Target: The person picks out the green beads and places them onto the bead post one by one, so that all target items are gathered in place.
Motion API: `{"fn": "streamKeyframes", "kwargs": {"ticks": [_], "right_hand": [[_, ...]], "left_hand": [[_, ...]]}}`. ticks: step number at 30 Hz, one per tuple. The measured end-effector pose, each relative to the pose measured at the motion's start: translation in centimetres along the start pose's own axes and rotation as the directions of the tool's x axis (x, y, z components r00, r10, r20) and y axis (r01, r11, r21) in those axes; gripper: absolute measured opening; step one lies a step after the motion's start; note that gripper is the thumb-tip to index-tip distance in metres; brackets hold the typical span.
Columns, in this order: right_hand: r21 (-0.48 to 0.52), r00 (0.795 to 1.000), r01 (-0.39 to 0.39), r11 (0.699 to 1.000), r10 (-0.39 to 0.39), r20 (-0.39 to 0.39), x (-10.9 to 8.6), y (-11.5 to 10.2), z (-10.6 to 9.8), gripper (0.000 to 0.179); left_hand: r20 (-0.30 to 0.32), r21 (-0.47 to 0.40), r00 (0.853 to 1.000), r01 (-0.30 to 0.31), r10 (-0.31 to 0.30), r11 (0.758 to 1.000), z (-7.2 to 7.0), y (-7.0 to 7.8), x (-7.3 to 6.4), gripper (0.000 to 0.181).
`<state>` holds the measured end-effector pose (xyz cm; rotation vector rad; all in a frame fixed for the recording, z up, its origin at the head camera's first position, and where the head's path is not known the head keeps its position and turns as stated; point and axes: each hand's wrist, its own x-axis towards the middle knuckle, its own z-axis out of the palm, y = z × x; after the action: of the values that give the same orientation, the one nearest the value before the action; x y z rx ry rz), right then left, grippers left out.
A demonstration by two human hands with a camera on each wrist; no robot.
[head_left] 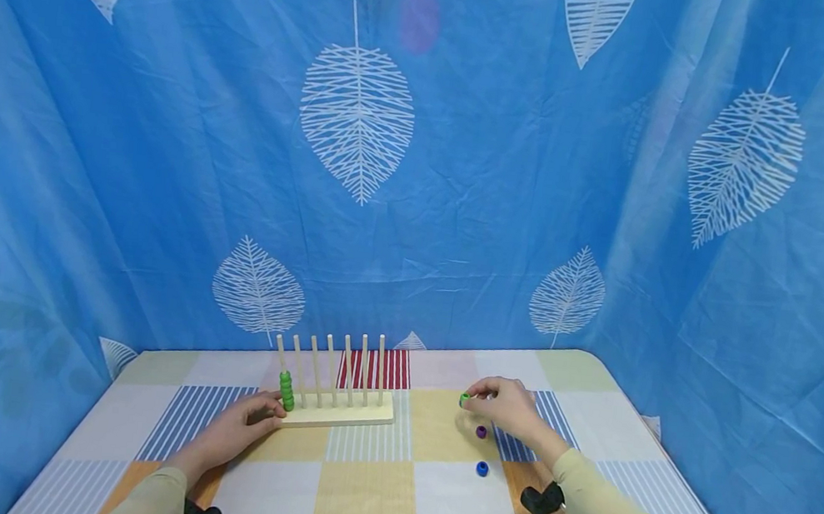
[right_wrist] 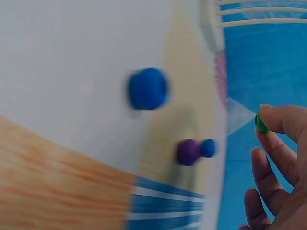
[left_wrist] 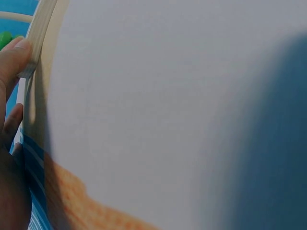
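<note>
A wooden peg rack with a row of upright pegs stands toward the back left. On its leftmost peg sit several stacked green beads. My left hand holds the rack's left end, its thumb against the base. To the right of the rack, my right hand pinches one green bead between thumb and index finger, above the table. Below that hand lie a purple bead and a blue bead. A second blue bead shows beside the purple one in the right wrist view.
The table bears a patchwork cloth of plain, striped and wood-look squares. Blue curtains with white leaf prints close in the back and both sides. Each wrist carries a black camera mount.
</note>
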<state>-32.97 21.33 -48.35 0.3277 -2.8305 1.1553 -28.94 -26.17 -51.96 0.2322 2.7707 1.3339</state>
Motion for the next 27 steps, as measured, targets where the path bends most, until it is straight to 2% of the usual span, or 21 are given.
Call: {"fn": "streamKeyframes", "kwargs": {"ticks": [4,14,20,27], "right_hand": [[0.007,0.998,0.065,0.998,-0.065,-0.004,0.5,-1.3,-1.6,0.012],[0.054,0.987,0.14,0.989,-0.143,0.07,1.9,-4.6,-5.2,0.022],[0.072,0.975,0.191,0.979,-0.198,0.105,2.8,-6.0,-6.4,0.024],[0.102,0.961,0.211,0.972,-0.225,0.161,4.1,-7.7,-7.2,0.028]], "left_hand": [[-0.001,0.001,1.0,0.003,-0.003,1.0,0.0,-0.1,0.0,0.007],[-0.009,0.022,1.0,0.005,-0.004,1.0,0.1,-0.3,0.1,0.006],[-0.002,0.008,1.0,-0.001,0.001,1.0,0.1,-0.3,0.2,0.006],[0.002,0.001,1.0,-0.01,0.01,1.0,0.0,0.0,0.2,0.006]]}}
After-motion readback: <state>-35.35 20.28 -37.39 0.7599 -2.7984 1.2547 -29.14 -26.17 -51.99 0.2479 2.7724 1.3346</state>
